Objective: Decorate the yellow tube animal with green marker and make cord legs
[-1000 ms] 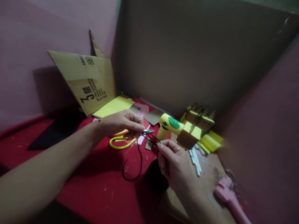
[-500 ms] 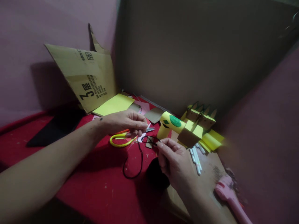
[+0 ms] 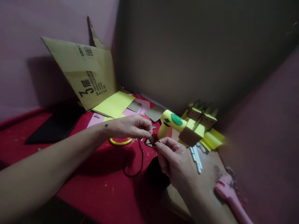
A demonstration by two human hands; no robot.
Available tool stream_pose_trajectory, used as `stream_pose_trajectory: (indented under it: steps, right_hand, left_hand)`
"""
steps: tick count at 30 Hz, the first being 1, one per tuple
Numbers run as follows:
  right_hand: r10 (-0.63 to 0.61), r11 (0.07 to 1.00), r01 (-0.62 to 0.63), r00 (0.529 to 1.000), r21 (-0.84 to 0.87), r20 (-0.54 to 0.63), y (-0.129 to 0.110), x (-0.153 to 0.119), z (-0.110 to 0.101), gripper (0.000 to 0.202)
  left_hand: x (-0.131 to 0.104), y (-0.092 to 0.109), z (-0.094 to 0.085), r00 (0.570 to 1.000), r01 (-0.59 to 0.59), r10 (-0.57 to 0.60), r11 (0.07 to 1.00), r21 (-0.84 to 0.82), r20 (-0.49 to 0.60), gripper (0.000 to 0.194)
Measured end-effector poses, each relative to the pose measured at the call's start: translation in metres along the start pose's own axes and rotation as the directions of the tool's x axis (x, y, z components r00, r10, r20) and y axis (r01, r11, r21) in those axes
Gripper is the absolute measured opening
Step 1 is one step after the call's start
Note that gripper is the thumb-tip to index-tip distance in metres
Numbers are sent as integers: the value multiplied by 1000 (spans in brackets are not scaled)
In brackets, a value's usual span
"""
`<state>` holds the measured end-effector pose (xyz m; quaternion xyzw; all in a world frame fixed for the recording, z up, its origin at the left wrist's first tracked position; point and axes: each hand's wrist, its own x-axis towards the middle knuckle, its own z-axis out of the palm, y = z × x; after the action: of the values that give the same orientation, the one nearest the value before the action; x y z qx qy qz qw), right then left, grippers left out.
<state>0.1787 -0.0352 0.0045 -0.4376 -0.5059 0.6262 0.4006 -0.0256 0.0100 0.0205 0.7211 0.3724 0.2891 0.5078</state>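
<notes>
Black cord (image 3: 142, 155), red work surface (image 3: 102, 193).
Yellow tube (image 3: 169, 115) (green oval (image 3: 177, 119) and diamond (image 3: 166, 120)), pink tool (image 3: 226, 189), tan cardboard (image 3: 95, 68) printed black.

Left hand (image 3: 136, 127) knuckles up, fingers curled — right hand (image 3: 174, 158) just beside it, thumb and forefinger pinched — forearms (image 3: 63, 161) angled inward.

the black cord (image 3: 142, 157) looks like matt textile on my feed, the yellow handle (image 3: 121, 144) glossy plastic, the pink tool (image 3: 227, 189) smooth plastic, the big carton (image 3: 98, 65) matt cardboard, the tabletop (image 3: 100, 186) dull, cloth-like.
</notes>
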Motion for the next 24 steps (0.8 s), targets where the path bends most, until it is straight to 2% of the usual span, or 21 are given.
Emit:
stream_pose_trajectory:
  steps: [5, 11, 18, 24]
  right_hand:
    - [3, 1000, -2, 1000, 2, -11, -1, 0, 0, 38]
    - [14, 1000, -14, 1000, 8, -26, 0, 1, -1, 39]
    - [56, 994, -50, 996, 92, -74, -2, 2, -1, 37]
    - [73, 993, -66, 994, 97, -76, 0, 3, -3, 36]
  left_hand:
    - [-5, 6, -6, 995, 43, -49, 996, -79, -83, 13]
    - [-6, 10, -17, 974, 1, -31, 991, -130, -224, 11]
    - [-6, 6, -25, 970, 71, -104, 985, -156, -217, 15]
    - [-3, 1, -31, 929, 82, -183, 949, -305, -322, 21]
